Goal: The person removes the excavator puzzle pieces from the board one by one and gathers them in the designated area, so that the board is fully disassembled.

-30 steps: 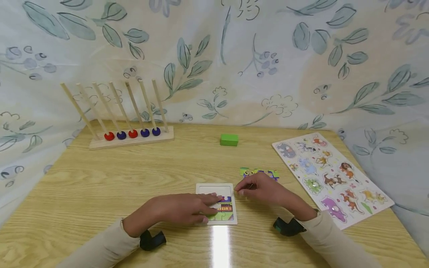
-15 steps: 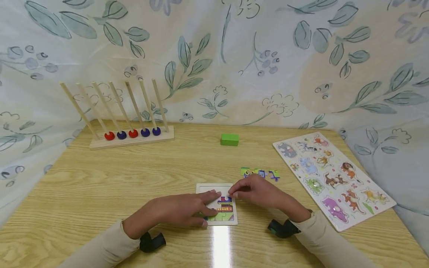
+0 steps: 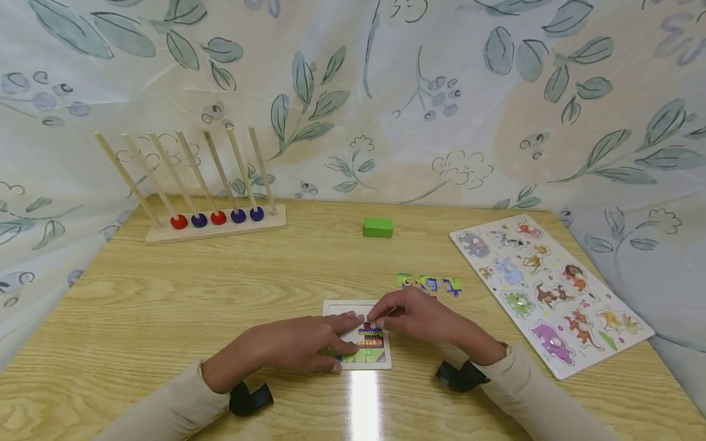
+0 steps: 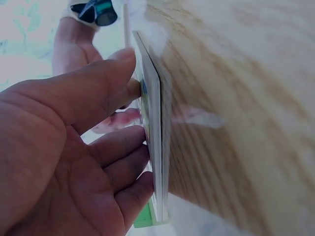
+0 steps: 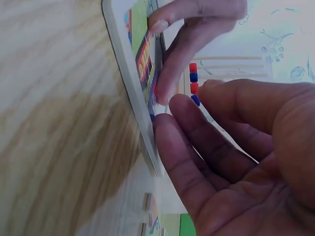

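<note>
A small white-framed puzzle board (image 3: 337,306) lies on the table, its lower right part covered with colourful puzzle pieces (image 3: 371,355). My left hand (image 3: 298,346) rests on its left side with fingers extended, fingertips over the pieces. At the upper right edge of the board is my right hand (image 3: 416,315), thumb and fingers bent slightly towards one another. In the right wrist view a fingertip of this right hand (image 5: 216,142) sits right at a blue bit of picture on the board, and nothing shows between thumb and fingers. Loose puzzle pieces (image 3: 430,283) lie just beyond the right hand.
A wooden peg rack (image 3: 220,231) with red and blue beads stands at the back left. Towards the back middle sits a green block (image 3: 377,228). An animal puzzle board (image 3: 551,318) lies along the right side. A floral cloth (image 3: 353,98) hangs behind the table.
My right hand has moved left, from beside the board onto its upper right edge, uncovering more of the loose pieces. The left hand stays on the board, its fingers slightly shifted.
</note>
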The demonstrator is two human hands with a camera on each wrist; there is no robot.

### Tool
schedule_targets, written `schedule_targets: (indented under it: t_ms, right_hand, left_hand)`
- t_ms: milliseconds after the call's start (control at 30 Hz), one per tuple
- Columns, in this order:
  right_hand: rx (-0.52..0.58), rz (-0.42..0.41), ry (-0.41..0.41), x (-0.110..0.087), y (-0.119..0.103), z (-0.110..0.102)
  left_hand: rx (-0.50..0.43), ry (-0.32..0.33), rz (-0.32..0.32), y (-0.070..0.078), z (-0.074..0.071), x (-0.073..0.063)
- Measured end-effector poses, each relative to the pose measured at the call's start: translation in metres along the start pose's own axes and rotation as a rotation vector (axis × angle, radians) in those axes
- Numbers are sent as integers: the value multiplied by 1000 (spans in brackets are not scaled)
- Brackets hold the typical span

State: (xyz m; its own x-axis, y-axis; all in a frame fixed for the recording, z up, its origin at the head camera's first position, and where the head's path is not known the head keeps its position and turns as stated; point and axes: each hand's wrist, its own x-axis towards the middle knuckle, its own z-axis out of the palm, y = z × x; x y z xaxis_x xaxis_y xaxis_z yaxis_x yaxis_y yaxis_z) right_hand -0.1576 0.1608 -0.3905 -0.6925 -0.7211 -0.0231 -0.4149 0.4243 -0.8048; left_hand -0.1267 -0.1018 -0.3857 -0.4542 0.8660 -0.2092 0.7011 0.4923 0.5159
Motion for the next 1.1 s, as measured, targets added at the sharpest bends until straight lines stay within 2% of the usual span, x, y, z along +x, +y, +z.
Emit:
schedule_targets:
  t_ms: [300,533,767,933,1100]
  right_hand:
    - [44,33,-17,0,-2,-1]
    - [81,20,10,1,-2,0]
    - [70,12,31,4,-2,4]
    - [108,23,49,4,-4,3]
    - [122,4,25,5,-6,3]
  left_hand:
    - [-4,-9,-13,1,-1,0]
    - [-5,-13,17,0,-2,-3]
    - [-10,-26,9,3,0,-4]
    - [35,-34,10,5,0,-4]
    - [59,-45,-16,6,0,-4]
